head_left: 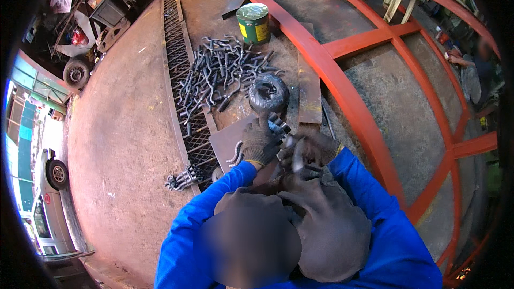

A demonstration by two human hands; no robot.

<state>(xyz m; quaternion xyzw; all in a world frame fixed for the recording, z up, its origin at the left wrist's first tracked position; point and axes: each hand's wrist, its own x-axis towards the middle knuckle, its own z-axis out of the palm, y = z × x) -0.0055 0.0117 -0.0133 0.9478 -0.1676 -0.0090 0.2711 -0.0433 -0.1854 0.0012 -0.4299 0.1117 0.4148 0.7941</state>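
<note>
Red steel frame (342, 85) lies on the concrete floor (123, 128), running off up and to the right of your fingers. A long floor grate (179, 75) sits to the left of them.

A pile of bent grey steel hooks (225, 72) lies just beyond your fingers, spread over the floor and grate. A smaller bundle of hooks (182, 177) sits down and left of your left hand. A flat steel plate (227, 139) lies directly under your left hand.

A coil of black tie wire (269, 93) rests just above your fingers, almost touching.

A green-and-yellow can (253, 23) stands well beyond the pile, lid on; contents can't be seen.

Your left hand (259, 142), gloved, has its fingers curled around a small dark metal piece (278, 124). Your right hand (313, 152), gloved, is closed close against it; what it pinches I cannot tell.

Handling judgement: the piece looks like rigid steel, small but dense, possibly rough-edged. Grip it along the straight shank, not the bend. The wire is springy; hold it near the free end.
</note>
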